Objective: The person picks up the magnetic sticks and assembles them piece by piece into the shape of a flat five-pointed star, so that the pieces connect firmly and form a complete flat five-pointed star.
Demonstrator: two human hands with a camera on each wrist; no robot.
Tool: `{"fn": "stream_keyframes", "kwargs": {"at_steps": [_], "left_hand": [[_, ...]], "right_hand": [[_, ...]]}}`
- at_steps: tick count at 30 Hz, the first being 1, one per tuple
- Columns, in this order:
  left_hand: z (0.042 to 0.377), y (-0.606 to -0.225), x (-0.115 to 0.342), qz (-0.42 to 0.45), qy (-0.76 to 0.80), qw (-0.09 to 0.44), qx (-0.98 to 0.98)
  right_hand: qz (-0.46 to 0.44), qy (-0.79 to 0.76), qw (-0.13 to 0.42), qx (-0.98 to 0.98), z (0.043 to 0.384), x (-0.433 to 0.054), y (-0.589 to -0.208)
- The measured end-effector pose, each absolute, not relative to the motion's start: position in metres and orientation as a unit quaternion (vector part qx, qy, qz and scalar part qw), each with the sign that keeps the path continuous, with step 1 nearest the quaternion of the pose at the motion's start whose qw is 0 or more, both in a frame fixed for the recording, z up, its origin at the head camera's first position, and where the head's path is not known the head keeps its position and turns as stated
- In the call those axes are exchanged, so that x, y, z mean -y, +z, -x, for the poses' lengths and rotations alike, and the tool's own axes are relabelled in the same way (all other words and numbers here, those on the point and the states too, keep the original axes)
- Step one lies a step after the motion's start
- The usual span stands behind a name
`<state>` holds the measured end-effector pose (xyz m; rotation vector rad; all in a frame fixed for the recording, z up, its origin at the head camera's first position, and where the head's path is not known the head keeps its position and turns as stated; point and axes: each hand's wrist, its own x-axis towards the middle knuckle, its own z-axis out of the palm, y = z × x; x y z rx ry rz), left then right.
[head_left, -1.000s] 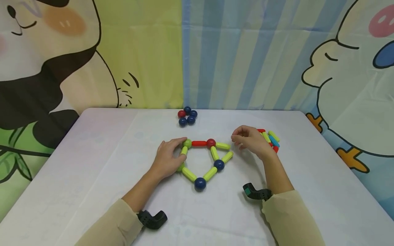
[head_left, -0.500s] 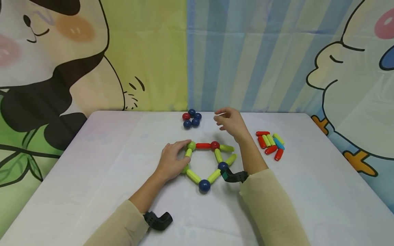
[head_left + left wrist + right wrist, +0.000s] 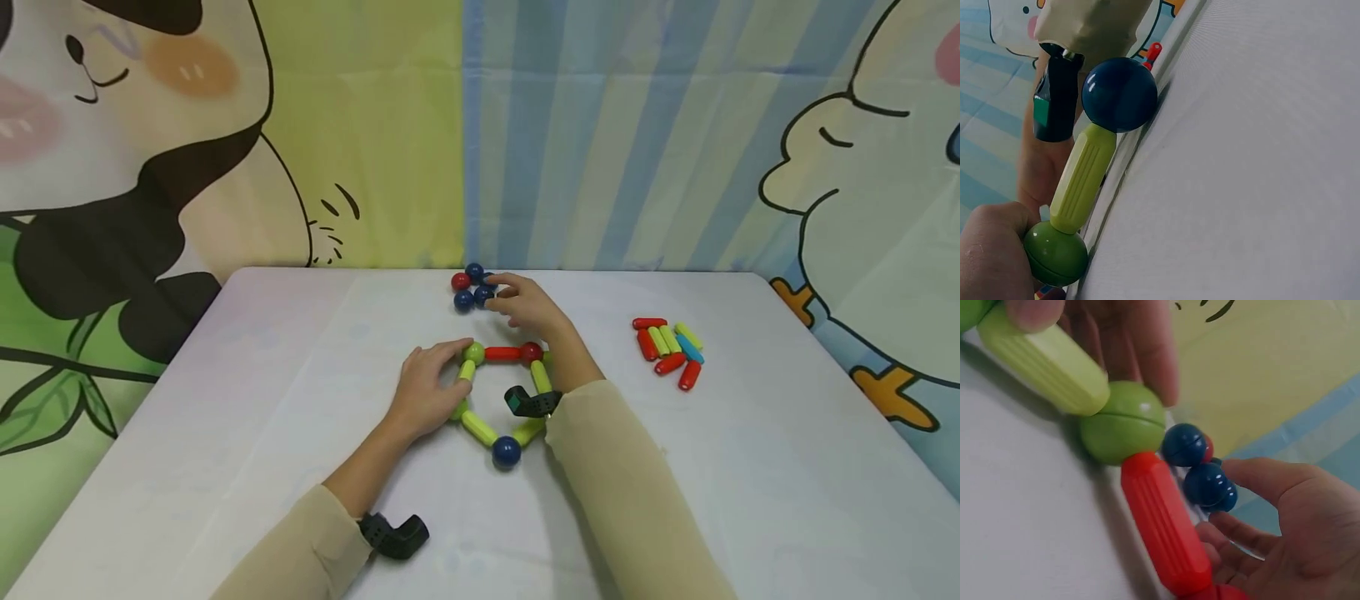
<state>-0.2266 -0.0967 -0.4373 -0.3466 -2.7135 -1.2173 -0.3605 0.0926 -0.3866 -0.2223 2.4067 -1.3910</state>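
Note:
A ring of magnetic rods and balls lies on the table. My left hand holds its left side, thumb on a yellow-green rod and fingers beside the upper green ball. From that ball a red rod leads to a red ball. A blue ball forms the near corner. My right hand reaches over the ring to a cluster of loose balls, several blue and one red. Its thumb and fingers are spread around the nearest blue ones. My right forearm hides the ring's right side.
Loose red, yellow-green and blue rods lie in a pile on the right of the white table. A printed cloth hangs behind the table's far edge.
My right hand has moved left from beside the rod pile, across the ring, to the loose balls. The left hand stays on the ring. The head view has shifted slightly.

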Motion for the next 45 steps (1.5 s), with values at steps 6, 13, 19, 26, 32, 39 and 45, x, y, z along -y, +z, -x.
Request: {"fn": "stream_keyframes", "kwargs": {"at_steps": [6,13,19,26,32,39,45], "left_hand": [[0.226,-0.435,0.094,0.116,-0.402,0.071,0.906],[0.225,-0.433,0.095,0.111,-0.402,0.072,0.906],[0.226,-0.434,0.094,0.117,-0.403,0.074,0.905],[0.226,-0.435,0.094,0.115,-0.399,0.075,0.906],[0.225,-0.437,0.095,0.116,-0.403,0.08,0.904],[0.225,-0.438,0.095,0.119,-0.407,0.079,0.902],[0.225,-0.438,0.096,0.117,-0.408,0.081,0.902]], "right_hand": [[0.043,-0.466,0.153,-0.871,0.36,-0.092,-0.391],[0.004,-0.464,0.113,-0.878,0.358,-0.087,-0.39],[-0.015,-0.461,0.105,-0.881,0.357,-0.088,-0.39],[-0.041,-0.54,0.127,-0.831,0.354,-0.097,-0.388],[-0.062,-0.581,0.145,-0.798,0.35,-0.101,-0.385],[-0.064,-0.596,0.141,-0.788,0.342,-0.111,-0.38],[-0.048,-0.61,0.134,-0.78,0.333,-0.126,-0.37]]}}
